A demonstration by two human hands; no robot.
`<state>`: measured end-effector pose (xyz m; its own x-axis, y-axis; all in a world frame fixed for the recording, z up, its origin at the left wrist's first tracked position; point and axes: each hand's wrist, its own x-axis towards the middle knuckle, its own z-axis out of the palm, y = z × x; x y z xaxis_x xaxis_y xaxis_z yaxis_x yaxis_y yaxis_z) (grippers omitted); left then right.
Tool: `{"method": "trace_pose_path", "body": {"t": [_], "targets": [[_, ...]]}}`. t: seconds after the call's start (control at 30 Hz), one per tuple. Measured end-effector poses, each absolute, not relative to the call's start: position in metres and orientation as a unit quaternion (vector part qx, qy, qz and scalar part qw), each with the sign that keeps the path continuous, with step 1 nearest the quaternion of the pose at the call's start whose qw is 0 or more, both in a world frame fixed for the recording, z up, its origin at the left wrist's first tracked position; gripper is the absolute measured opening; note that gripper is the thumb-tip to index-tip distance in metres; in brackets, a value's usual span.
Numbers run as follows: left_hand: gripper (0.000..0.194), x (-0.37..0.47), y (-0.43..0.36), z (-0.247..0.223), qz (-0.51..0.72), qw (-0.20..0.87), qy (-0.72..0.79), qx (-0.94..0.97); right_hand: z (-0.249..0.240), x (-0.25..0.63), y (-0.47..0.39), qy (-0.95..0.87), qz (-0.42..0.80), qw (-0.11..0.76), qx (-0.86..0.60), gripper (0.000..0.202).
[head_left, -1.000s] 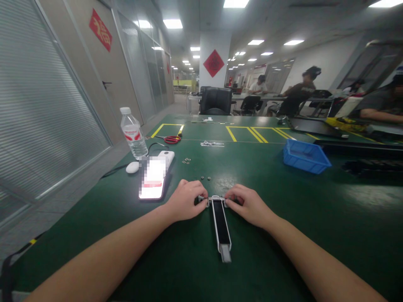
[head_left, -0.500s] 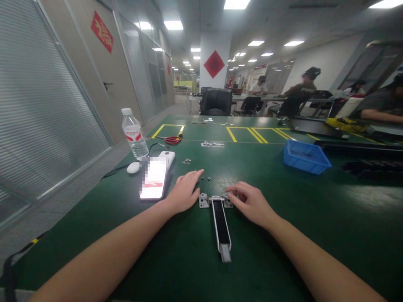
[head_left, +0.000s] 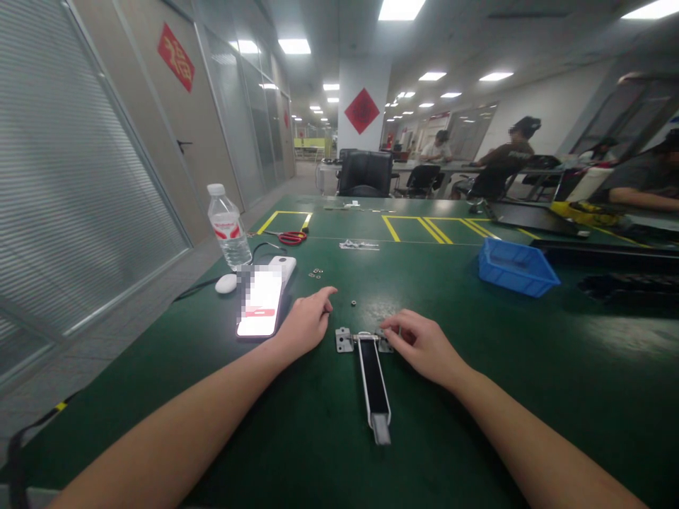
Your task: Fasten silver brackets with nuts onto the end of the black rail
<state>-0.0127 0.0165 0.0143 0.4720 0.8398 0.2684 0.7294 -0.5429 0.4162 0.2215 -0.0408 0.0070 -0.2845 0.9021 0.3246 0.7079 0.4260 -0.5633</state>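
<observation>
A metal bracket assembly point(head_left: 344, 341) lies on the green table in front of me, a plate on each side and a long black arm point(head_left: 374, 375) with a pale frame pointing towards me. My right hand point(head_left: 421, 343) is closed at the right-hand plate, thumb and fingertips around its edge and partly covering it. Left of the assembly is my left hand point(head_left: 306, 324), forefinger stretched forward and the other fingers curled in; whatever they hold is hidden. One small metal nut point(head_left: 353, 303) rests just beyond the hands. Several more small nuts point(head_left: 316, 272) lie farther off.
Beside my left forearm lie a lit phone point(head_left: 259, 304), a white device point(head_left: 283, 265) and a white oval object point(head_left: 225, 283). Behind stand a water bottle point(head_left: 229, 230) and red-handled scissors point(head_left: 291, 238). A blue bin point(head_left: 517, 267) sits right; people work in the background.
My left hand has drawn back slightly and its fingers have curled in. Of two small nuts beyond it, the left one is out of sight. My right hand stays at the bracket.
</observation>
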Motion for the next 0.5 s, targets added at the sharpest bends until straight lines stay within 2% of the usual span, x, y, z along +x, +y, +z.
{"method": "trace_pose_path", "body": {"t": [0.13,0.37,0.5], "targets": [[0.047,-0.016,0.018,0.012,0.231,0.097,0.458,0.853,0.007,0.222,-0.041,-0.788,0.158,0.306,-0.510,0.016],[0.027,-0.015,0.015,0.024,0.089,0.028,0.461,0.883,0.009,0.223,-0.042,-0.792,0.158,0.293,-0.512,0.016],[0.024,-0.015,0.013,0.030,0.076,0.019,0.469,0.879,0.010,0.222,-0.042,-0.795,0.159,0.295,-0.505,0.015]]}}
